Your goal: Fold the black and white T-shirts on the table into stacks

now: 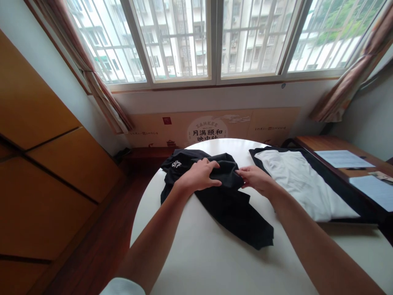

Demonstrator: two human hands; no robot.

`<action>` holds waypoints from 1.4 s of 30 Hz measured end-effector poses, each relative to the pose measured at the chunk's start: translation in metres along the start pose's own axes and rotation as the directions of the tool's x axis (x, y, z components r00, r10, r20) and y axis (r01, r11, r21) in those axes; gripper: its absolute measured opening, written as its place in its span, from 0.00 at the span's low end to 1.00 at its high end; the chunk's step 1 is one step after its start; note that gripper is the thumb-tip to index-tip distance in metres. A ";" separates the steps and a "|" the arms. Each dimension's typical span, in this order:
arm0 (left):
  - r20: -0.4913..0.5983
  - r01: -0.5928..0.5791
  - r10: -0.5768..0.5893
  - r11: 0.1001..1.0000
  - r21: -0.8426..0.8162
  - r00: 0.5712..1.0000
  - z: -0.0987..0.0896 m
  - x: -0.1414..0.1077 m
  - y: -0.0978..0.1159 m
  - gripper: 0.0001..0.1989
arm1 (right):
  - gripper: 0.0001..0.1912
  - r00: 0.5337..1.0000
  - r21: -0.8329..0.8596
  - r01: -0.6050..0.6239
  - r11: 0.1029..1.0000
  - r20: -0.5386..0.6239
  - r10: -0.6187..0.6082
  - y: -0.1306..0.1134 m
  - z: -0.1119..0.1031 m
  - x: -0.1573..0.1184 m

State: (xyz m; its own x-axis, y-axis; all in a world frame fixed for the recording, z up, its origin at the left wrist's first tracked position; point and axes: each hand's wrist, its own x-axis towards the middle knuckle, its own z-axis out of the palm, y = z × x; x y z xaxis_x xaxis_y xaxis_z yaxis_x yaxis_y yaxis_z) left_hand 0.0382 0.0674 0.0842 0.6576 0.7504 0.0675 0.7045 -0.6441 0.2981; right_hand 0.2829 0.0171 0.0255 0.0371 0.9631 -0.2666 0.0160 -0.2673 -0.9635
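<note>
A black garment (224, 205) with a small white logo lies bunched on the white round table (190, 254), one long part stretching toward the front right. My left hand (201, 174) rests on its bunched upper middle, thumb and fingers apart. At the right edge of the bunch, my right hand (253, 178) pinches the black cloth between thumb and fingers. Some fingertips of the right hand are hidden by the fabric.
To the right, a white garment (301, 180) lies over dark cloth (328, 184). Papers (344, 159) and a pen lie on a brown wooden desk (319, 143) beyond. Windows and a printed board stand behind; an orange-brown cabinet (55, 164) is at left.
</note>
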 end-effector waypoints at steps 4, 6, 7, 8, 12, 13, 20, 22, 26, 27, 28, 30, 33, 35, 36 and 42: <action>0.087 -0.073 0.097 0.967 -0.244 0.991 0.009 0.005 -0.009 0.06 | 0.21 0.967 0.246 0.246 0.938 0.006 -0.255 -0.016 0.000 -0.011; -0.024 -0.094 0.091 0.925 -0.369 0.996 0.005 0.008 -0.012 0.09 | 0.20 0.960 0.380 0.256 0.889 0.003 -0.278 -0.023 -0.003 -0.016; -0.102 -0.103 0.064 0.894 -0.435 0.993 0.001 0.009 -0.012 0.09 | 0.20 0.965 0.439 0.232 0.868 0.010 -0.263 -0.025 -0.004 -0.017; -0.175 -0.111 0.024 0.859 -0.500 0.984 -0.003 0.010 -0.011 0.10 | 0.18 0.969 0.485 0.205 0.850 0.022 -0.246 -0.025 -0.005 -0.017; -0.283 -0.119 -0.117 0.710 -0.694 0.952 -0.013 0.013 -0.008 0.12 | 0.19 0.974 0.391 0.164 0.905 0.084 -0.212 -0.015 0.000 -0.015; -0.272 -0.110 -0.123 0.701 -0.705 0.954 -0.011 0.014 -0.007 0.12 | 0.19 0.976 0.311 0.169 0.935 0.080 -0.203 -0.012 0.004 -0.014; -0.166 -0.108 0.033 0.877 -0.468 0.986 0.010 0.013 -0.003 0.09 | 0.20 0.979 0.220 0.200 0.955 -0.005 -0.204 -0.010 0.034 -0.019; -0.152 -0.090 0.023 0.888 -0.451 0.988 0.010 0.014 -0.002 0.10 | 0.19 0.976 0.236 0.217 0.947 -0.026 -0.217 -0.009 0.036 -0.016; -0.182 -0.048 -0.050 0.867 -0.497 0.982 0.003 0.015 -0.012 0.11 | 0.19 0.978 0.232 0.207 0.950 -0.015 -0.209 -0.003 0.018 -0.008; -0.215 -0.048 -0.074 0.858 -0.512 0.974 -0.001 0.015 -0.016 0.11 | 0.20 0.984 0.216 0.170 0.961 0.018 -0.178 -0.003 0.009 -0.007; -0.253 -0.047 -0.104 0.849 -0.526 0.962 -0.004 0.015 -0.021 0.10 | 0.20 0.988 0.196 0.129 0.972 0.053 -0.142 -0.003 -0.001 -0.006; -0.333 -0.037 -0.186 0.825 -0.564 0.925 -0.013 0.015 -0.029 0.10 | 0.20 0.994 0.164 0.075 0.984 0.072 -0.087 -0.006 -0.022 -0.005; -0.454 -0.066 -0.324 0.752 -0.656 0.830 -0.026 0.014 -0.037 0.11 | 0.20 0.994 0.172 0.107 0.979 -0.032 -0.104 -0.014 -0.047 -0.007; -0.514 -0.128 -0.379 0.697 -0.705 0.770 -0.036 0.013 -0.038 0.11 | 0.22 0.982 0.188 0.184 0.965 -0.088 -0.170 -0.023 -0.053 -0.012; -0.532 -0.159 -0.399 0.670 -0.725 0.747 -0.042 0.011 -0.038 0.11 | 0.22 0.973 0.196 0.225 0.955 -0.091 -0.211 -0.028 -0.052 -0.016; -0.668 -0.413 -0.486 0.535 -0.737 0.563 -0.088 -0.012 -0.041 0.10 | 0.26 0.918 0.222 0.397 0.891 -0.089 -0.387 -0.054 -0.033 -0.040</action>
State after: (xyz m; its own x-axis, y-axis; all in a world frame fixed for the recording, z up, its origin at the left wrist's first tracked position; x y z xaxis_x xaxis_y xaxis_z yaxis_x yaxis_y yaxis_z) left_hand -0.0223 0.0976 0.1554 -0.1510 0.8348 0.5295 -0.0920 -0.5452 0.8333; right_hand 0.3134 -0.0081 0.0894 0.1172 0.9845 0.1301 -0.1926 0.1510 -0.9696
